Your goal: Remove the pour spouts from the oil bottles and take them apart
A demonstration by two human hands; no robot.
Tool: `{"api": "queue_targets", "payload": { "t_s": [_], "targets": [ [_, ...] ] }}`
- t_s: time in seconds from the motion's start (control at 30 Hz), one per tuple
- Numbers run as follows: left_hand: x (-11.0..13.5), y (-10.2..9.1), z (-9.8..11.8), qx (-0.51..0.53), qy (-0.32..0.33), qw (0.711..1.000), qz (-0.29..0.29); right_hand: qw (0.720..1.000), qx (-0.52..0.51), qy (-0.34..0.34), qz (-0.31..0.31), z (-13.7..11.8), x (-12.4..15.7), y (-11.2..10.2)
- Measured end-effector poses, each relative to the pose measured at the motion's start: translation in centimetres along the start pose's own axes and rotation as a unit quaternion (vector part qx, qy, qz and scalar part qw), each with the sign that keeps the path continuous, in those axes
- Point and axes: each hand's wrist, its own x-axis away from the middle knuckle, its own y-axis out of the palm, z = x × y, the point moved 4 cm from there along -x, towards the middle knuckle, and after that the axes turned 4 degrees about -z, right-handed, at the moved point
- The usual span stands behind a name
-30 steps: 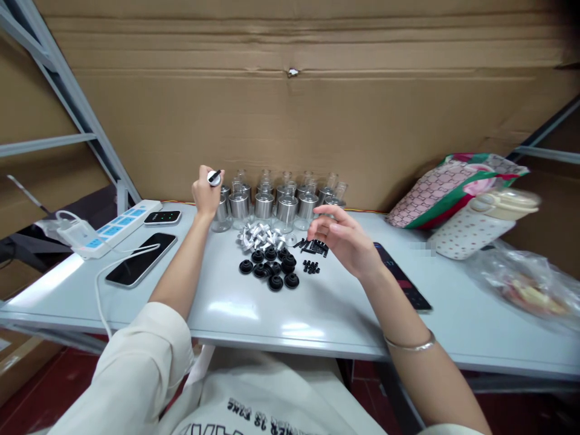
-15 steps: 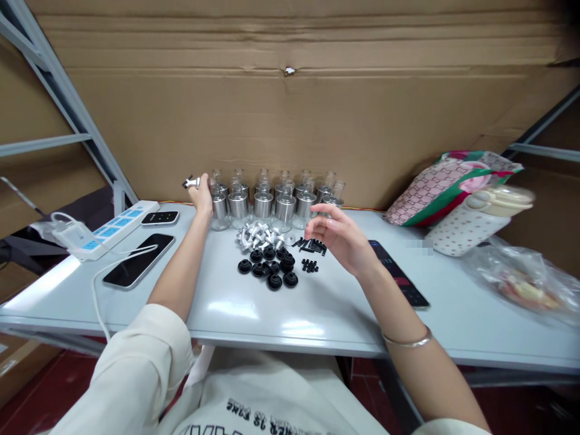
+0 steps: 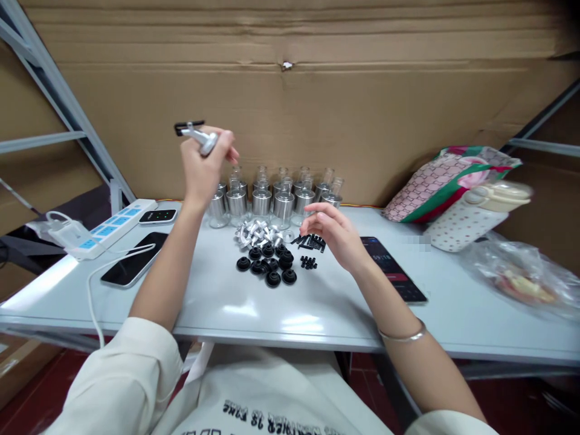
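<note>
Raised in front of the cardboard, my left hand (image 3: 203, 172) is closed around a silver pour spout (image 3: 207, 144) with a black piece at its tip. My right hand (image 3: 334, 234) hovers with loosely bent fingers apart and nothing in it. Just left of its fingertips are thin black strips (image 3: 312, 243) and a cluster of tiny black caps (image 3: 309, 262). A pile of silver spout parts (image 3: 256, 234) lies mid-table, with several round black stoppers (image 3: 272, 278) in front. Behind the pile stand rows of glass bottles with metal sleeves (image 3: 283, 204).
To the left are a white power strip (image 3: 113, 228), a small black device (image 3: 157, 216) and a cabled phone (image 3: 135, 260). Another phone (image 3: 396, 272) lies beside my right forearm. A patterned bag (image 3: 430, 187), a dotted flask (image 3: 466, 220) and a plastic bag (image 3: 525, 281) occupy the right side.
My left hand has risen from beside the bottles, carrying the spout up and slightly right. My right hand has barely shifted.
</note>
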Motion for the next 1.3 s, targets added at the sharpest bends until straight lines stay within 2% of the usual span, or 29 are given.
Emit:
{"api": "queue_targets", "payload": {
  "t_s": [0.07, 0.13, 0.17, 0.23, 0.27, 0.33, 0.43, 0.57, 0.67, 0.8, 0.93, 1.03, 1.17, 1.3],
  "targets": [
    [2.1, 2.1, 2.5, -0.025, -0.001, 0.992, -0.126, 0.999, 0.042, -0.010, 0.002, 0.2, 0.0, 0.3],
    [5.2, 4.0, 3.5, -0.054, -0.017, 0.956, -0.287, 0.996, 0.091, -0.023, -0.002, 0.4, 0.1, 0.7],
    [7.1, 4.9, 3.6, -0.058, -0.042, 0.921, -0.383, 0.993, 0.118, -0.032, -0.007, 0.4, 0.2, 0.9],
    [10.8, 5.8, 3.3, -0.045, -0.104, 0.837, -0.535, 0.983, 0.171, -0.058, -0.028, 0.5, 0.4, 1.7],
    [12.3, 5.8, 3.1, -0.036, -0.137, 0.806, -0.575, 0.977, 0.196, -0.076, -0.045, 0.5, 0.6, 2.1],
    [14.2, 5.7, 3.1, -0.013, -0.166, 0.773, -0.612, 0.963, 0.231, -0.114, -0.083, 0.6, 0.9, 3.2],
    [14.9, 5.7, 3.3, 0.059, -0.163, 0.767, -0.618, 0.948, 0.255, -0.163, -0.093, 0.4, 1.3, 4.3],
    [14.3, 5.7, 2.6, 0.154, -0.175, 0.793, -0.563, 0.918, 0.311, -0.235, -0.078, -0.2, 1.0, 5.0],
    [14.4, 5.6, 1.4, 0.158, -0.192, 0.809, -0.532, 0.875, 0.374, -0.287, -0.108, -0.1, 0.4, 5.4],
    [15.6, 6.0, 0.9, 0.150, -0.184, 0.805, -0.544, 0.833, 0.422, -0.322, -0.157, 0.8, 0.3, 5.6],
    [16.1, 6.2, 1.3, 0.165, -0.160, 0.807, -0.545, 0.830, 0.433, -0.318, -0.149, 1.4, 0.8, 5.7],
    [15.7, 5.9, 1.4, 0.144, -0.131, 0.838, -0.510, 0.830, 0.439, -0.326, -0.113, 1.3, 0.9, 5.6],
    [15.4, 5.5, 1.5, 0.052, -0.059, 0.894, -0.441, 0.806, 0.474, -0.344, -0.085, 0.9, 0.8, 5.4],
    [15.7, 5.7, 1.6, -0.017, 0.000, 0.918, -0.397, 0.773, 0.507, -0.369, -0.096, 0.4, 1.0, 5.5]
  ]
}}
